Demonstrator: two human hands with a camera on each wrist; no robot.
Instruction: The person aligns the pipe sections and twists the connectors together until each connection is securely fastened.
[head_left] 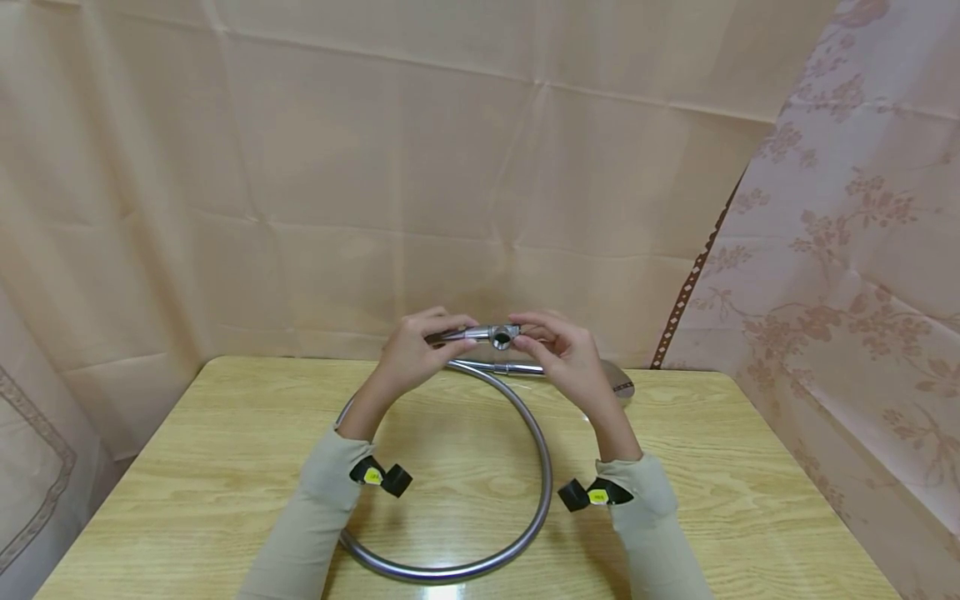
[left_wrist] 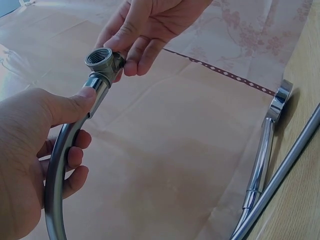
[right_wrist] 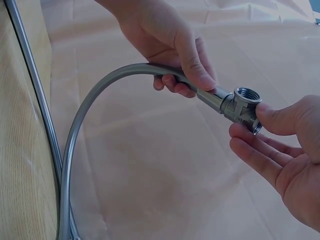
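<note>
Above the far edge of the table, my left hand point(head_left: 413, 349) grips the end of a grey metal shower hose point(right_wrist: 107, 77), thumb on its chrome end sleeve point(right_wrist: 210, 100). A silver threaded tee fitting point(right_wrist: 241, 111) sits at the end of that sleeve, its wide round opening facing up in both wrist views. My right hand point(head_left: 564, 354) pinches the tee's free end between thumb and fingers. Behind the hands, a chrome hand shower point(left_wrist: 261, 157) lies on the table, its round head point(head_left: 617, 385) to the right, partly hidden by the right hand in the head view.
The hose's large loop point(head_left: 546, 467) lies on the wood-grain table point(head_left: 720, 483), under and between the forearms. A beige cloth point(head_left: 360, 167) hangs behind the table's far edge, and a floral cloth point(head_left: 862, 250) hangs on the right.
</note>
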